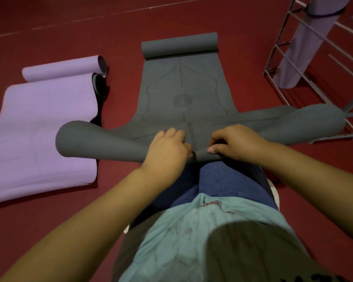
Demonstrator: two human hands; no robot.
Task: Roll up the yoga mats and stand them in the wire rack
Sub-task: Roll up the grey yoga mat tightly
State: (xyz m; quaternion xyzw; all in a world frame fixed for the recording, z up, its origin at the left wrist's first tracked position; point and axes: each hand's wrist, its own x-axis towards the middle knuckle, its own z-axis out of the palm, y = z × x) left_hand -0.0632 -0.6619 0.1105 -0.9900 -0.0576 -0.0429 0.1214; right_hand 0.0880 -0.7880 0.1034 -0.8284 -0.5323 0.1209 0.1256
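A grey yoga mat [183, 92] lies on the red floor in front of me, its far end curled into a small roll and its near end rolled into a loose tube. My left hand [167, 148] and my right hand [232, 142] both grip the middle of that near roll, fingers curled over it, close together. A purple yoga mat [41, 127] lies spread out at the left, its far end curled. A rolled purple mat [306, 41] stands tilted inside the wire rack [277, 47] at the upper right.
The grey roll's right end reaches the rack's lower front corner [346, 117]. My knees in blue trousers [222, 180] sit just behind the roll. Red floor with white lines stretches beyond the mats.
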